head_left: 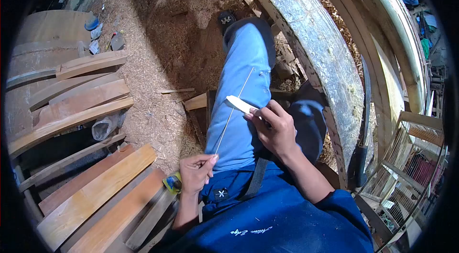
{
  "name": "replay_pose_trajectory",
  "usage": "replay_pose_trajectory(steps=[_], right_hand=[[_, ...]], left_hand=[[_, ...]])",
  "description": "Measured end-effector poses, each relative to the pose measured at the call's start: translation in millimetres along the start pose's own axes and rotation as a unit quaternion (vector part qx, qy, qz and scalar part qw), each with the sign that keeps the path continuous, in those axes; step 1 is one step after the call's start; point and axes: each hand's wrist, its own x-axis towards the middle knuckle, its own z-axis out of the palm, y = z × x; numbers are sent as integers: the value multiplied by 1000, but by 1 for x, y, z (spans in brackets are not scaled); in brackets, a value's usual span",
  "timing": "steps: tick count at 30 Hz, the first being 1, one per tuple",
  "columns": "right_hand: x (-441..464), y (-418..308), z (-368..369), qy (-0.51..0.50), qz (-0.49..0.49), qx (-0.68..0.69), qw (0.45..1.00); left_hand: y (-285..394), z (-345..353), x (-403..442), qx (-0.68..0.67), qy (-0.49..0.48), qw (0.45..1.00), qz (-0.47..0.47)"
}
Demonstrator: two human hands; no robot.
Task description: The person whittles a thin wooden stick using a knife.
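Observation:
My left hand (197, 172) pinches the lower end of a thin, straight stick (224, 131), which slants up across my jeans to near the knee. In my right hand (276, 129) is a flat white strip (239, 104) with a rounded end, held between thumb and fingers. The strip crosses the thin stick over my thigh; whether the two touch, I cannot tell. Both hands are above my lap, the left one lower and to the side of the right.
Several curved and straight wooden boards (95, 191) lie at the left. A long curved plank (315, 23) arches along the right, with a wooden rack (406, 176) beyond. Shavings cover the floor (148, 81). A yellow-and-blue object (172, 183) sits beside my left wrist.

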Motion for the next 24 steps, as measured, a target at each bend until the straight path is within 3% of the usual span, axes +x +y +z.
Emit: replay_pose_trajectory(steps=[13,20,24], right_hand=[[17,1,-7,52,-9,-33,998],[20,-7,-23,-11,-30,67,997],[30,2,-24,-53,-52,71,995]], left_hand=[[-11,-26,-19,30,-1,999,-36],[29,17,24,43,-79,995,33],[48,49,43,45,-44,998,32]])
